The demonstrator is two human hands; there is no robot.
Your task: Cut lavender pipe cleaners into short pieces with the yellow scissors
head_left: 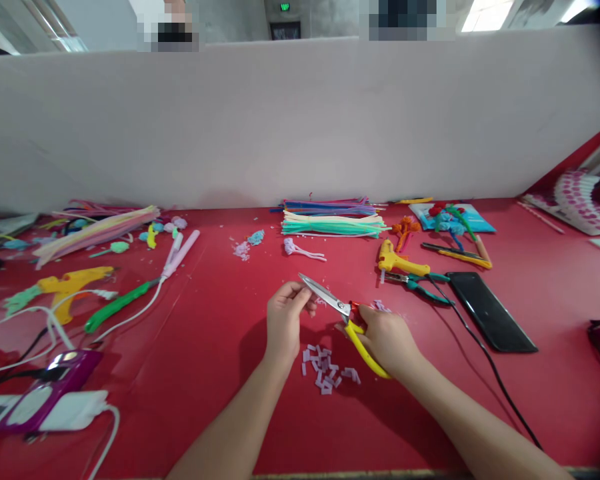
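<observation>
My right hand [387,333] grips a pair of scissors [330,297] with yellow and red handles, the blades pointing up and left. The blade tips reach the fingers of my left hand [287,317], which are pinched together near them. Whatever sits in that pinch is too small and covered to make out. Below the scissors, short lilac cut pieces [323,367] lie in a loose pile on the red table. A few lilac bits also show behind the blades. Further back rests a pale pink pipe-cleaner piece [303,250] with a curled end.
Bundled coloured pipe cleaners [335,223] lie by the white partition [300,127]. To the right are a yellow glue gun [400,259], pliers [420,285] and a black phone [490,310]. At left are another glue gun [70,287], a pink corded tool [180,253] and a purple device [60,387].
</observation>
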